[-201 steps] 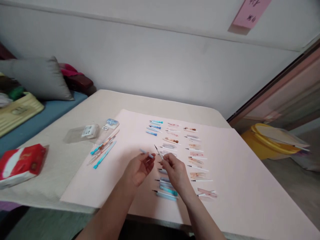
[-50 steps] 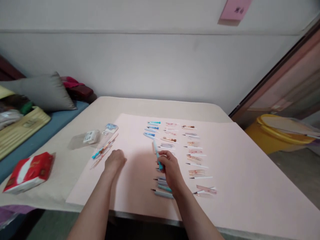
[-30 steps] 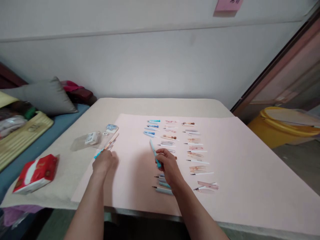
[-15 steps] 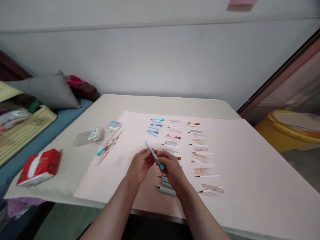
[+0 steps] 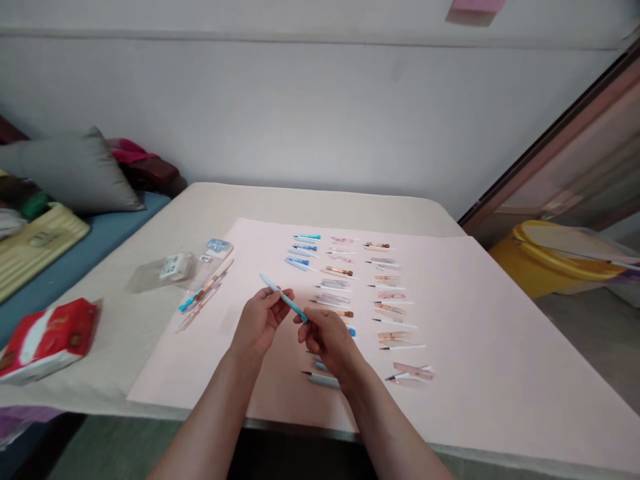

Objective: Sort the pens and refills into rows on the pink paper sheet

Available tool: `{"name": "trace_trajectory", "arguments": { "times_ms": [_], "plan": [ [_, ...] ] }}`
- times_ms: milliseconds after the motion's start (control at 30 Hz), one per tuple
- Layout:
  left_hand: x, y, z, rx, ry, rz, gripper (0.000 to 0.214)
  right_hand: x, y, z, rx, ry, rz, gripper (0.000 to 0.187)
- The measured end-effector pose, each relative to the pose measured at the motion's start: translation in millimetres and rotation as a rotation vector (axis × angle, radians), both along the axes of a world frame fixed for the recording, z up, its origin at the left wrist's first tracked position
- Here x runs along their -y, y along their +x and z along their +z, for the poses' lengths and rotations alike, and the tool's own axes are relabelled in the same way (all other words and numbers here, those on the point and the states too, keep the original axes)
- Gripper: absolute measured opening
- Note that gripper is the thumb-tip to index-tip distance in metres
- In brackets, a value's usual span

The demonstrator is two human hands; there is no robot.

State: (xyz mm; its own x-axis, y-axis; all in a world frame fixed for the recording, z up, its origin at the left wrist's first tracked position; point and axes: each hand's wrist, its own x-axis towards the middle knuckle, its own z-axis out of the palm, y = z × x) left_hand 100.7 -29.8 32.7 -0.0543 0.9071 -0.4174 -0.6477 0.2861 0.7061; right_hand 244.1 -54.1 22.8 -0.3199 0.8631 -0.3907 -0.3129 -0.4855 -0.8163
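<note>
A light-blue pen point(image 5: 283, 297) with a darker teal end is held between my two hands above the pink sheet point(image 5: 200, 360). My left hand point(image 5: 259, 320) pinches its pale barrel from the left. At the teal end, the fingers of my right hand point(image 5: 327, 333) are closed on it. Beneath and beyond my right hand, rows of pen parts lie on the sheet: blue pieces point(image 5: 305, 247), brown ones point(image 5: 340, 271), clear pinkish barrels point(image 5: 393, 295) and thin white refills with dark tips point(image 5: 400, 324). My right hand and forearm cover some of the nearest parts.
Left on the sheet lie several assembled-looking pens point(image 5: 205, 292), beside a clear plastic bag point(image 5: 150, 275) and a small white box point(image 5: 176, 267). A red tissue pack point(image 5: 50, 340) sits at the table's left edge. A yellow bin point(image 5: 540, 260) stands at right; a wall point(image 5: 310, 120) is behind.
The pen has turned to lie more level, and both hands have shifted slightly left in view. My right hand now grips its teal end. The whole view has also shifted a little.
</note>
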Motion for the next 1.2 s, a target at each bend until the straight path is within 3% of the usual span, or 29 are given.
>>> {"name": "trace_trajectory", "arguments": {
  "times_ms": [233,367,500,600,733,1000,1200],
  "plan": [
    [1.5,0.2,0.2,0.011,-0.010,-0.009,0.007,-0.1,-1.9,3.5,0.091,-0.021,-0.040,0.033],
    [5.5,3.4,3.7,0.008,0.050,-0.148,0.010,-0.2,0.2,2.8,-0.081,-0.076,0.027,0.040],
    [9.6,10.4,6.9,-0.005,0.052,-0.269,0.028,0.2,-0.4,1.9,-0.230,-0.115,0.079,0.035],
    [10.8,14.2,8.3,0.030,0.035,-0.334,0.027,0.5,-1.0,1.5,-0.251,-0.120,0.083,0.030],
    [10.0,14.1,6.7,0.051,0.053,-0.303,0.022,1.4,-1.2,2.1,-0.151,-0.069,0.074,0.026],
    [8.5,13.4,-5.0,-0.065,-0.017,-0.106,0.021,9.1,-11.6,-0.8,0.294,0.230,0.060,0.027],
    [6.8,8.0,4.2,0.041,0.000,-0.180,0.022,7.7,-6.3,-0.1,0.135,0.142,0.073,0.024]
  ]
}}
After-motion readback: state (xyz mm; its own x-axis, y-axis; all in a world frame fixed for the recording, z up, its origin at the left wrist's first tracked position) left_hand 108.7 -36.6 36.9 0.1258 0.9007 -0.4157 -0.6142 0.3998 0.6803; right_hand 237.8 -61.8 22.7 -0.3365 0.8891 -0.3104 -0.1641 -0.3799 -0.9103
